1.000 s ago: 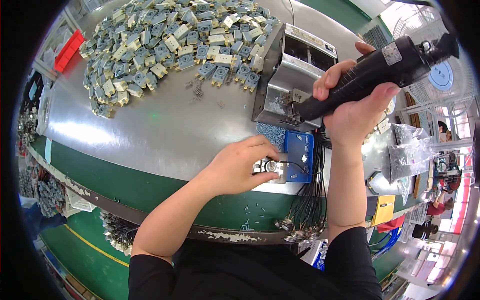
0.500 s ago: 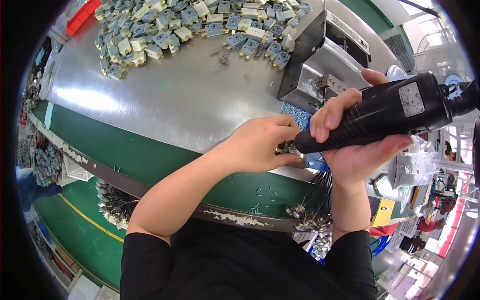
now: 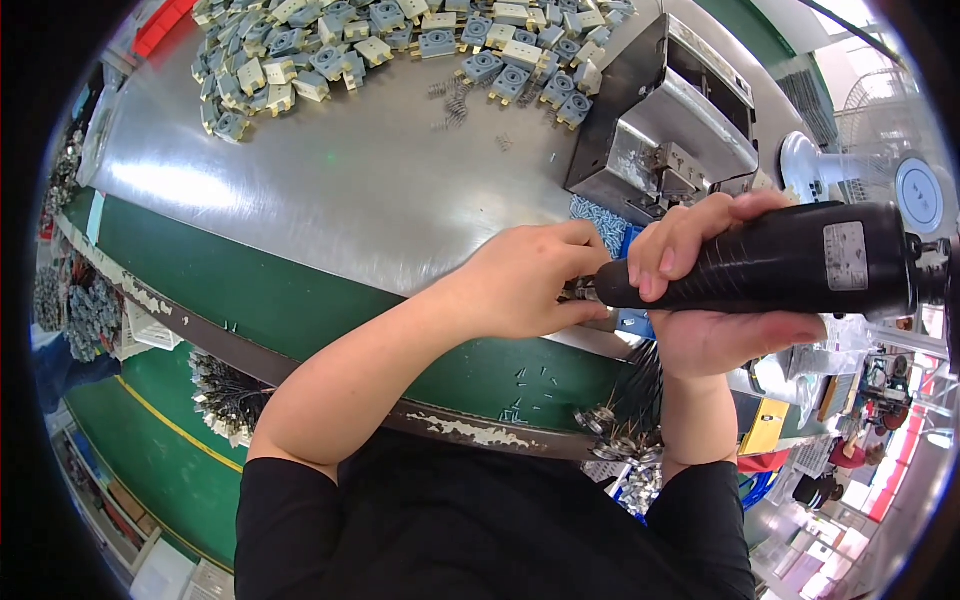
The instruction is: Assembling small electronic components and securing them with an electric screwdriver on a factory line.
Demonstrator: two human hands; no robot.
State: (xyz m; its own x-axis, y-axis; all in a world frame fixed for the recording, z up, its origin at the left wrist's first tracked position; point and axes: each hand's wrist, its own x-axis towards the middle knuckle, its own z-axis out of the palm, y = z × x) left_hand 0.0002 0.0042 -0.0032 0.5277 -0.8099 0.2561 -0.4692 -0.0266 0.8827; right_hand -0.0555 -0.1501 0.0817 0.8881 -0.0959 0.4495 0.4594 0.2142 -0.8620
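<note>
Head view, frame right: the right hand (image 3: 705,342) wraps round a black power driver (image 3: 785,265), likely heavy and hard, best held at its ridges (image 3: 722,264). Mid-frame, the left hand (image 3: 525,280) pinches a small metal part (image 3: 581,288).

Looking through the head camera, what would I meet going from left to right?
Red bin → bundle of wires → left hand pinching a small metal part → right hand gripping a black handheld tool → round blue disc.
</note>
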